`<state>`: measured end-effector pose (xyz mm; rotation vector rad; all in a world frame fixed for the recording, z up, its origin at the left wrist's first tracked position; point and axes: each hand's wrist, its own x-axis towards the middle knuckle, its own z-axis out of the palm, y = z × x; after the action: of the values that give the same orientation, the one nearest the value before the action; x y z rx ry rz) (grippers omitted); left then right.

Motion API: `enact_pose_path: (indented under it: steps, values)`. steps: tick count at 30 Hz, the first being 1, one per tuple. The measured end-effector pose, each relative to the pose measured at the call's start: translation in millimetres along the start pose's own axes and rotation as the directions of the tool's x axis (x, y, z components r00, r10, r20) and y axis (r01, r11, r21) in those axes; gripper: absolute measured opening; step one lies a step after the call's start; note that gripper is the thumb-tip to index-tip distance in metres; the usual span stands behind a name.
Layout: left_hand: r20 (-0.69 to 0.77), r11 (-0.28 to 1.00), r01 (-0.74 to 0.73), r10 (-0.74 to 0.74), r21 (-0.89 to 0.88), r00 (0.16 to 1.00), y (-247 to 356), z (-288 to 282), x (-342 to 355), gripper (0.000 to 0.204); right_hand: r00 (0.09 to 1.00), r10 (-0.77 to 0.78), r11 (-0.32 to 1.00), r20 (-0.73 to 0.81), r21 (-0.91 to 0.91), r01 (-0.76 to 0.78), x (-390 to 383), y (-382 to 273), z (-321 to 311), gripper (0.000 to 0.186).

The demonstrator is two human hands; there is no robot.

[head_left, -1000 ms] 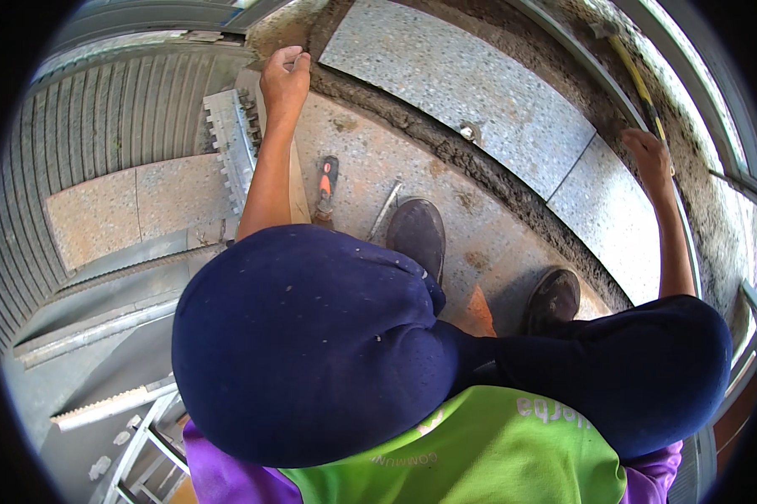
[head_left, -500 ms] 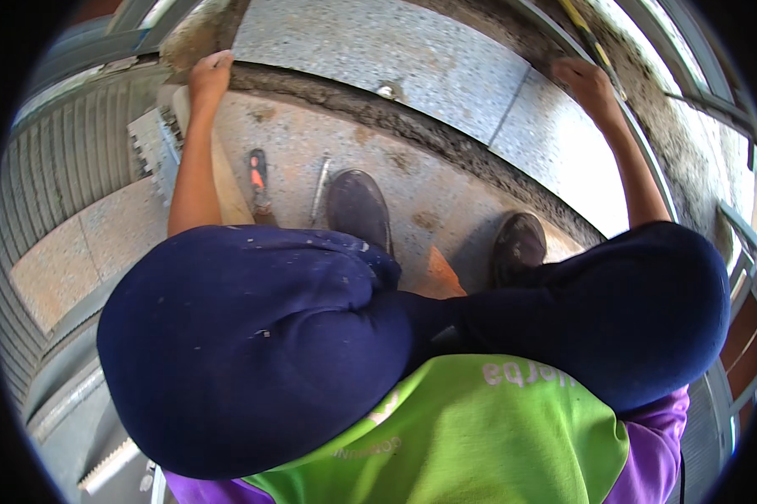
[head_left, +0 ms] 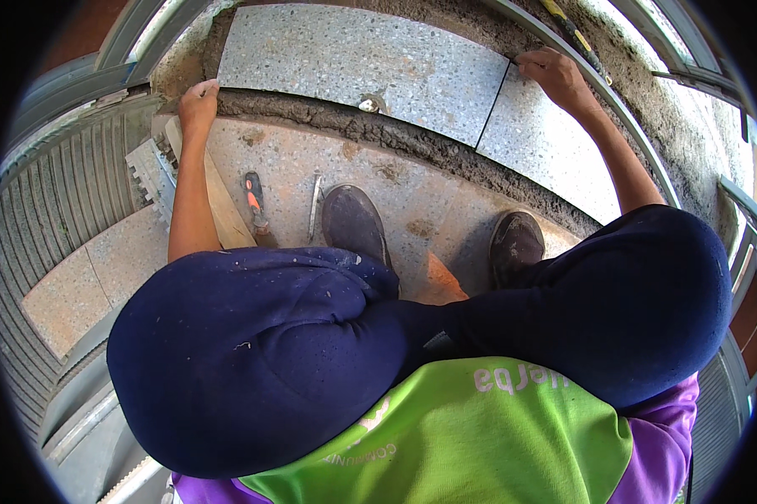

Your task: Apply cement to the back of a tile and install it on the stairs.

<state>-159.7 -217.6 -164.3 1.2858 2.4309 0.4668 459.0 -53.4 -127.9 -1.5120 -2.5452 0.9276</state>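
Observation:
A long speckled grey tile (head_left: 353,63) lies on a bed of dark mortar (head_left: 412,134). Against its right end sits a second speckled tile (head_left: 555,143), with a narrow joint between them. My left hand (head_left: 199,109) has its fingers curled in at the near left corner of the long tile. At the far end of the joint, the bent fingers of my right hand (head_left: 556,77) touch the long tile's far right corner; the fingertips are partly hidden. A small round whitish thing (head_left: 368,105) rests at the long tile's near edge.
By my shoes lie an orange-and-black handled tool (head_left: 255,200) and a thin metal rod (head_left: 314,207). A wooden strip (head_left: 209,189) and a notched trowel (head_left: 149,168) are at left, beside ridged adhesive (head_left: 68,176). Far right: metal rail (head_left: 618,109), yellow-and-black tool (head_left: 573,35).
My right hand has come left and inward, from the mortar beyond the second tile to the joint. My left hand stays at the near left corner. The whole view has shifted slightly.

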Motion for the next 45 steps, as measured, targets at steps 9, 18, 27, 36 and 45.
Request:
enact_pose_path:
  steps: [9,18,27,36,45]
  values:
    - [0.023,0.998,-0.005,0.004,0.058,1.0,7.7,-8.4,1.4,0.031,1.0,-0.016,0.998,0.023,0.062,0.014,4.0,-4.5,5.5,0.031]
    - [0.028,0.997,0.012,-0.014,0.081,1.0,14.4,-4.0,4.4,0.035,1.0,0.0,0.998,-0.001,0.068,0.0,1.7,1.1,1.0,0.032]
    - [0.011,0.998,-0.008,0.007,0.055,1.0,10.7,2.7,11.1,0.037,0.999,0.014,0.999,0.044,0.052,-0.016,1.6,-5.7,5.2,0.031]
    - [0.005,0.996,-0.003,0.002,0.084,1.0,21.2,-0.8,8.8,0.036,0.999,0.022,0.999,0.049,0.034,-0.024,2.3,-10.7,4.0,0.03]
    - [0.037,0.999,0.035,-0.035,0.001,0.999,18.7,-2.9,13.7,0.037,0.997,0.025,0.996,0.07,0.085,-0.031,11.9,-1.8,8.2,0.032]
